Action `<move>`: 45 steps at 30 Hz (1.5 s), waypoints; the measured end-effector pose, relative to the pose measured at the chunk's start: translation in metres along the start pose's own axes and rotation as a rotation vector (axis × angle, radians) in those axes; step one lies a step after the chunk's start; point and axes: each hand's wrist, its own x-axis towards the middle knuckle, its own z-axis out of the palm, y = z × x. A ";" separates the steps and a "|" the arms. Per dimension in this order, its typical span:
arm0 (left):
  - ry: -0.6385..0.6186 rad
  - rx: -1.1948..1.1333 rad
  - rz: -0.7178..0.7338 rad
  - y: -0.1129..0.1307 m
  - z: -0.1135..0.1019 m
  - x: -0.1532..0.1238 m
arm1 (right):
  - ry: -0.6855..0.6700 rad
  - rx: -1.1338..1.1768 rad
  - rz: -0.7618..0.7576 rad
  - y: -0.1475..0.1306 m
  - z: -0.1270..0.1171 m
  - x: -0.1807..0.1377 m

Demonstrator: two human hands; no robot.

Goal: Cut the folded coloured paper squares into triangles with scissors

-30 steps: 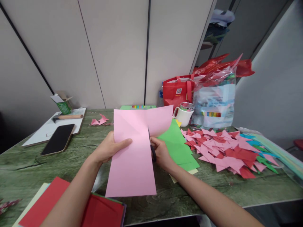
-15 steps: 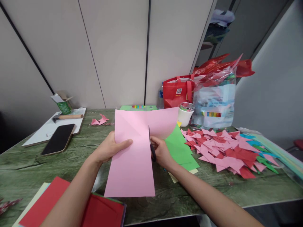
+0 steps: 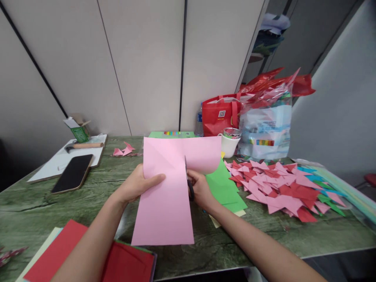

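A large pink sheet of paper (image 3: pixel 164 211) is held up over the table, slit from its near edge up to about its upper third. My left hand (image 3: pixel 138 183) pinches its left edge, thumb on the front and fingers behind. Black-handled scissors (image 3: pixel 189 184) are gripped in my right hand (image 3: pixel 200 188), their blades at the top of the slit. To the right of the blades the cut part of the sheet curls up and away. The paper hides part of the blades and the fingers of my left hand.
Folded pink and red paper pieces (image 3: pixel 282 184) are heaped at the right, beside green sheets (image 3: pixel 225 188). A white mug (image 3: pixel 229 145), red bag (image 3: pixel 219 117) and filled plastic bag (image 3: pixel 266 125) stand behind. At left lie a phone (image 3: pixel 73 173), hammer (image 3: pixel 85 145) and red paper (image 3: pixel 129 262).
The sheet has shifted very slightly to the right, and its curled right part has dropped a little at the corner. Both hands keep their grips, nearly in place.
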 end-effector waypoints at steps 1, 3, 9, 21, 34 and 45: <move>0.000 -0.002 0.001 0.000 0.000 0.000 | 0.002 -0.004 0.000 0.000 0.000 0.000; 0.001 -0.001 0.005 -0.001 0.000 0.000 | 0.001 -0.010 0.001 -0.001 0.000 0.000; 0.002 0.020 0.018 -0.001 0.000 0.000 | 0.016 -0.004 0.018 -0.004 0.001 -0.001; 0.005 0.055 0.013 -0.001 0.002 0.000 | 0.026 0.000 0.025 -0.002 0.001 0.000; 0.025 0.094 0.024 0.002 0.005 -0.002 | 0.074 -0.014 0.065 -0.004 0.002 -0.001; 0.000 0.072 0.016 0.002 0.005 -0.002 | 0.118 0.003 0.055 -0.003 0.002 -0.001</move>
